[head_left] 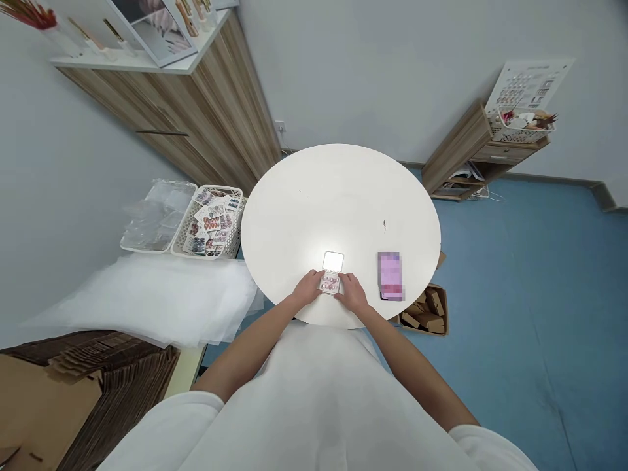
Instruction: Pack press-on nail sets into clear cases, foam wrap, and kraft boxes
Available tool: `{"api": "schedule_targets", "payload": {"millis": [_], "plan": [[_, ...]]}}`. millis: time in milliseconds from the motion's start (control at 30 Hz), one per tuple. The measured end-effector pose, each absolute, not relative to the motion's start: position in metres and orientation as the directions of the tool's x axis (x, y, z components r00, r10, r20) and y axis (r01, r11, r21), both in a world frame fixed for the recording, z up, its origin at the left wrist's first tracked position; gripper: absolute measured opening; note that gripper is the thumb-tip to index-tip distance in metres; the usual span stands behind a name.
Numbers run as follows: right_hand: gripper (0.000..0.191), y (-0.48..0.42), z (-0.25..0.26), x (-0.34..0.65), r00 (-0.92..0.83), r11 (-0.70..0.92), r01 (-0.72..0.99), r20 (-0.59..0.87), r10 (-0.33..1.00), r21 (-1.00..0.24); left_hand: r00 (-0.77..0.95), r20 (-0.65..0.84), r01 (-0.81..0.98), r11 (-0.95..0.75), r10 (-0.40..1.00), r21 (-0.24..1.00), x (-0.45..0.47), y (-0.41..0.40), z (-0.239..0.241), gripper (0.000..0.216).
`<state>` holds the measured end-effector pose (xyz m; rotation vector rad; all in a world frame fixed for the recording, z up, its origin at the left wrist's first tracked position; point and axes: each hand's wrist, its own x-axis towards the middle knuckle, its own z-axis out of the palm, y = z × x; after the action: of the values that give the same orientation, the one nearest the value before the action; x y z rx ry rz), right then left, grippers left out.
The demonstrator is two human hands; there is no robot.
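Observation:
A small clear plastic case (331, 271) lies open on the round white table (338, 196) near its front edge. Its lid is swung up and away from me, and its base holds rows of pink press-on nails. My left hand (309, 288) grips the left side of the base with bent fingers. At the right side, my right hand (350, 293) holds the base the same way. A pink phone-sized item (390, 275) lies flat on the table just right of my right hand.
Left of the table, a white basket (209, 222) holds several nail cards beside a tray of clear plastic cases (157, 216). White foam sheets (147, 297) and flat cardboard (73, 392) lie nearer me. An open carton (426, 313) stands on the blue floor.

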<state>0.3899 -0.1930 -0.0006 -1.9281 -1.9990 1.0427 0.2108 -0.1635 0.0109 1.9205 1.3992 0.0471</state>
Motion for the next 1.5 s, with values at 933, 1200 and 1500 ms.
{"api": "schedule_targets", "payload": {"millis": [933,1200,1500], "plan": [[0.064,-0.213,0.023,0.395,-0.038,-0.433,0.111,-0.44,0.897,-0.894,0.219,-0.491,0.267,0.432,0.843,0.862,0.209,-0.191,0.03,0.047],[0.059,-0.214,0.048,0.391,-0.04,-0.352,0.033,-0.353,0.935,-0.936,0.224,-0.478,0.121,0.462,0.85,0.879,0.201,-0.194,0.052,0.039],[0.06,-0.224,0.071,0.368,-0.009,-0.343,-0.114,-0.344,0.939,-0.933,0.27,-0.494,0.004,0.512,0.827,0.859,0.179,-0.199,0.075,0.051]]}}
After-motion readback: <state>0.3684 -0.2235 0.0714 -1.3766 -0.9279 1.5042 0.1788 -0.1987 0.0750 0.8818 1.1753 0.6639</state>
